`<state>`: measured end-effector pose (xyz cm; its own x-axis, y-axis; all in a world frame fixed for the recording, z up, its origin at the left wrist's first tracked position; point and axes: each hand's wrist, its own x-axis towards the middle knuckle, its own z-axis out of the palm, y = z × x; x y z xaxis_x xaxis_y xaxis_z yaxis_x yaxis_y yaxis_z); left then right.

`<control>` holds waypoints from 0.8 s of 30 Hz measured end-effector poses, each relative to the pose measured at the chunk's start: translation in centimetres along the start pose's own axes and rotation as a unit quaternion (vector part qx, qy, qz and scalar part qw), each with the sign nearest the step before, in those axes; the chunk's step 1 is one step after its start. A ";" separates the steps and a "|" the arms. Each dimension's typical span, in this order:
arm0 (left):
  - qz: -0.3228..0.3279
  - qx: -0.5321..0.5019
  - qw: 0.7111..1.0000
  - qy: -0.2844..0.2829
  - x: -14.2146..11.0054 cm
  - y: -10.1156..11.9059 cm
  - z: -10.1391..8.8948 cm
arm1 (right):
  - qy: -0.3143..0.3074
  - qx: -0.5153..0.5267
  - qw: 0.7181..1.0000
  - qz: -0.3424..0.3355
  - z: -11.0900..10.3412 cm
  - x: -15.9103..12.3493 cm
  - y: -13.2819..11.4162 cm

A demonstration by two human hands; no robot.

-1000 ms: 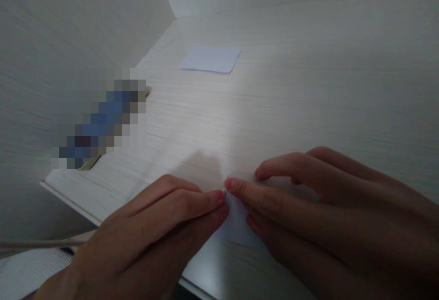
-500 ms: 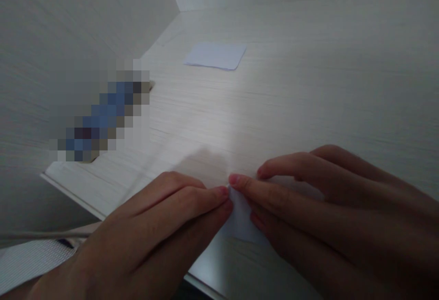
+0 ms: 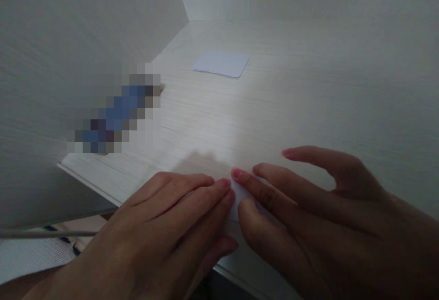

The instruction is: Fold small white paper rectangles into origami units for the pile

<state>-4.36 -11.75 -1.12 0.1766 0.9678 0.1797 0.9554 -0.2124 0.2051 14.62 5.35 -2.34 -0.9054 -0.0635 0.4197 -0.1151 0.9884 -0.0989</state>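
Note:
A small white piece of paper (image 3: 239, 192) lies near the table's front edge, mostly hidden under my fingers. My left hand (image 3: 154, 236) holds the paper's left side, its fingers close together and pressed down. From the right, my right hand (image 3: 318, 222) grips the same paper between index finger and thumb, while its other fingers are spread above the table. The fingertips of both hands nearly meet at the paper's upper corner. Whether the paper is folded cannot be made out.
Another white piece of paper (image 3: 221, 64) lies farther back on the pale wood-grain table (image 3: 202, 117). A blurred-out blue item (image 3: 120, 112) is at the left beside the side panel (image 3: 103, 21). The table's front edge runs below my hands; a woven white surface (image 3: 34, 259) shows lower left.
My right thumb has moved up and inward onto the paper, and the other right fingers have spread. My left thumb now shows below the left fingers. The view has shifted slightly.

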 end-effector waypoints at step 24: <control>0.002 0.117 0.993 -0.004 -2.8 1.6 0.2 | -0.008 -0.107 0.994 0.001 -0.2 -0.1 -1.5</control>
<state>-3.27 -14.75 -1.49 0.1819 0.9680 0.1730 0.9833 -0.1803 -0.0248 14.96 3.91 -2.03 -0.9121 -0.0617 0.4053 -0.0251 0.9952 0.0950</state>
